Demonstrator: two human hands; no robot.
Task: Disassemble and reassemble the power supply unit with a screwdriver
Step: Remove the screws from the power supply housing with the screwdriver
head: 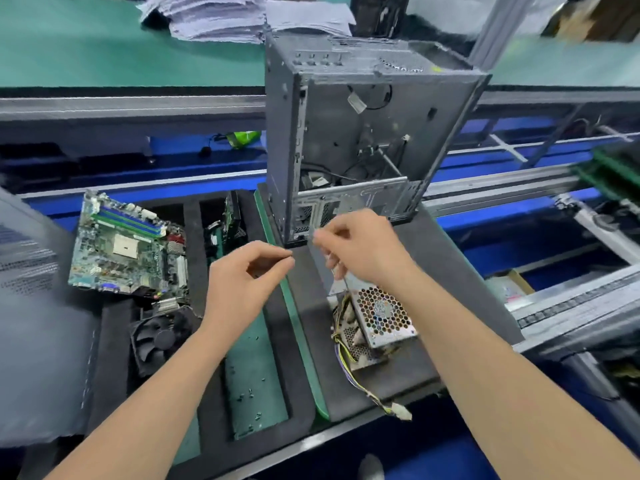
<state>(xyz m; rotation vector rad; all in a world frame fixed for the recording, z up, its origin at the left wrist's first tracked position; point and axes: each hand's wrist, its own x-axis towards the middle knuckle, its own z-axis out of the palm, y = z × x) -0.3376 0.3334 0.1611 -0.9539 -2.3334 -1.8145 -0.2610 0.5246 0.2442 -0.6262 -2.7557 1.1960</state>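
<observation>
1. Both hands are up in the air over the dark foam mat (429,258). My right hand (362,249) is curled up tight, and a thin metal stick pokes out under it. It looks like the screwdriver (341,277), but it is blurry.
2. My left hand (247,271) is curled too, with the tips of my thumb and first finger pressed together. I cannot tell if something tiny sits between them.
3. My two hands are near each other but do not touch.
4. Just below my right hand lies the power supply unit (382,315), a small silver box on the mat. Its top has lots of little holes, and I can see a fan through them.
5. A bunch of wires (349,372), yellow and black, runs out of the box toward me. It ends in a white plug (401,412) at the mat's near edge.
6. Behind my hands, the grey computer case (346,133) stands up tall with its side open.
7. Left of the mat is a green tray (258,362) with a few small screws (247,396) lying in it, under my left arm.
8. Farther left, a green circuit board (124,244) rests tilted in the black foam, and a black fan (159,337) sits just below it.
9. Far at the back, a pile of papers (221,19) lies on a green table (69,46).
</observation>
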